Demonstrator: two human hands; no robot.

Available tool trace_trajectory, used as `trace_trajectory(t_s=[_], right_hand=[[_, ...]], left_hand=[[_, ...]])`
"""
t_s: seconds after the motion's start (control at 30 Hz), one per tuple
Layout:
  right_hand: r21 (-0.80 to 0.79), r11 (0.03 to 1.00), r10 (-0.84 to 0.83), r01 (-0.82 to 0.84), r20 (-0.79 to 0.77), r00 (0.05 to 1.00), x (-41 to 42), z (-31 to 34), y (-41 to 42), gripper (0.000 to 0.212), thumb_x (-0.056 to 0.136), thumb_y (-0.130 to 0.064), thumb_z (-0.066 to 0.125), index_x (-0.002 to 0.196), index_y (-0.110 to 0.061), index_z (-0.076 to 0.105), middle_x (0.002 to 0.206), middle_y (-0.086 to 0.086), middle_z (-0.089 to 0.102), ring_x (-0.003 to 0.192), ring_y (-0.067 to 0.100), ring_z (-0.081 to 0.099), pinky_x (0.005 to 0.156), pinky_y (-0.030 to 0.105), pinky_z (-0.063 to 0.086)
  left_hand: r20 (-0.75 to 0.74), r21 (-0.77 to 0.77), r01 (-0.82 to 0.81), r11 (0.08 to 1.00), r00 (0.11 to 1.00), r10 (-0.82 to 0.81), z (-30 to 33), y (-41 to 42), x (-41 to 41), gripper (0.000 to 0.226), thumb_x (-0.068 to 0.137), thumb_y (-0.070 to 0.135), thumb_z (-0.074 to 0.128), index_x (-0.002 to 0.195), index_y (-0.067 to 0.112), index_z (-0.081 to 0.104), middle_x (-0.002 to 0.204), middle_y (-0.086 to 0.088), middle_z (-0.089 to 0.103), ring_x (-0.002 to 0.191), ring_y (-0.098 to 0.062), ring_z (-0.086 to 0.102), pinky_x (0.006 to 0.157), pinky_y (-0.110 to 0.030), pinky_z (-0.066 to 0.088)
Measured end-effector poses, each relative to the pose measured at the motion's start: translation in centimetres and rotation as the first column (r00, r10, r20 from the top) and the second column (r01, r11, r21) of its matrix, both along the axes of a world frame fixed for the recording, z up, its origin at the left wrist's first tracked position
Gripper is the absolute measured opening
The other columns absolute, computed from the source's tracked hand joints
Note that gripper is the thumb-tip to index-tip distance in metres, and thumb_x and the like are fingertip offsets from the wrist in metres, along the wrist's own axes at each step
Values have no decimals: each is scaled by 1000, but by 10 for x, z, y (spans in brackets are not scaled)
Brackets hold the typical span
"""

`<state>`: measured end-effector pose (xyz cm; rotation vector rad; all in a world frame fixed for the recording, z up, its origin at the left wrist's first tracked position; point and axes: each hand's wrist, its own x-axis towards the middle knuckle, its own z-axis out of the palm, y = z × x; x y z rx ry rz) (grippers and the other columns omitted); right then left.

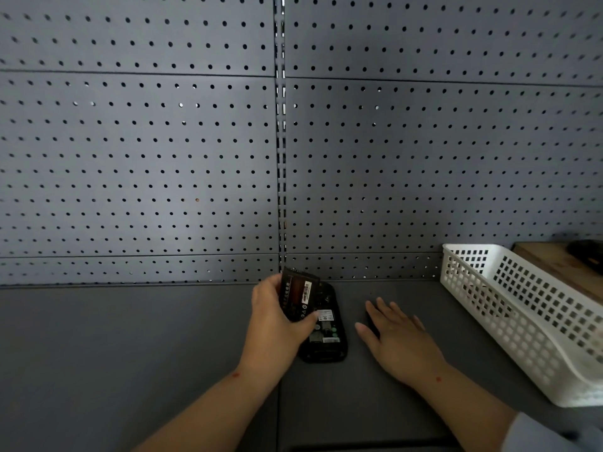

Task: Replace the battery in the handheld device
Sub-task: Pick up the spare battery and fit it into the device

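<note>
A black handheld device lies face down on the grey worktop, its back off and the battery bay with white labels exposed. My left hand holds a black battery tilted up over the device's upper left part, thumb across its lower edge. My right hand rests flat on the worktop just right of the device, fingers spread. A dark flat thing lies under its fingers; I cannot tell what it is.
A white perforated plastic basket stands at the right, angled along the worktop. Behind it is a wooden surface with a dark object. A grey pegboard wall rises right behind the device.
</note>
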<state>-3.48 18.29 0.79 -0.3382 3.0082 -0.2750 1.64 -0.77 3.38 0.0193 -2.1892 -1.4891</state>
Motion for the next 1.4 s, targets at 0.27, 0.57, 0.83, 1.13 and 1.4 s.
trace_trajectory(t_s=[0.27, 0.57, 0.83, 1.13, 1.4], right_hand=[[3, 1000, -12, 12, 9, 1000, 1, 3, 1, 65, 93, -59, 14, 149, -28, 6, 161, -4, 2, 148, 14, -1, 121, 43, 5], [-40, 997, 54, -62, -168, 984, 7, 22, -3, 66, 89, -62, 18, 146, -28, 26, 157, -6, 22, 147, 13, 12, 120, 39, 3], [-821, 552, 212, -143, -28, 977, 10, 53, -28, 19, 85, -9, 63, 103, -14, 70, 97, -3, 73, 86, 0, 67, 76, 6, 49], [-874, 427, 104, 231, 301, 948, 3, 37, -35, 16, 85, -6, 64, 91, -18, 55, 80, 6, 61, 66, 12, 59, 55, 18, 49], [-759, 632, 101, 157, 281, 954, 2, 34, -36, 28, 87, -15, 63, 112, -5, 66, 95, 8, 68, 73, 5, 63, 63, 10, 53]], left_hand=[[19, 288, 204, 936, 976, -218, 0, -5, -3, 30, 77, 3, 65, 98, 24, 60, 94, 6, 70, 88, -2, 64, 72, -10, 48], [93, 437, 313, 843, 917, -389, 4, -8, -3, 20, 78, 6, 63, 97, 12, 68, 97, -4, 74, 93, -15, 67, 77, -20, 53], [191, 530, 398, 749, 804, -563, 6, -3, -4, 25, 90, 11, 47, 111, 10, 60, 111, -9, 66, 109, -17, 60, 90, -26, 50], [320, 5, 124, 992, 940, -120, 3, -5, -10, 43, 73, 15, 73, 111, 10, 53, 89, 0, 65, 87, -15, 63, 83, -29, 53], [445, -183, 332, 925, 867, -224, 11, -15, -8, 31, 71, 21, 74, 101, 16, 67, 101, -3, 71, 95, -13, 64, 89, -28, 49]])
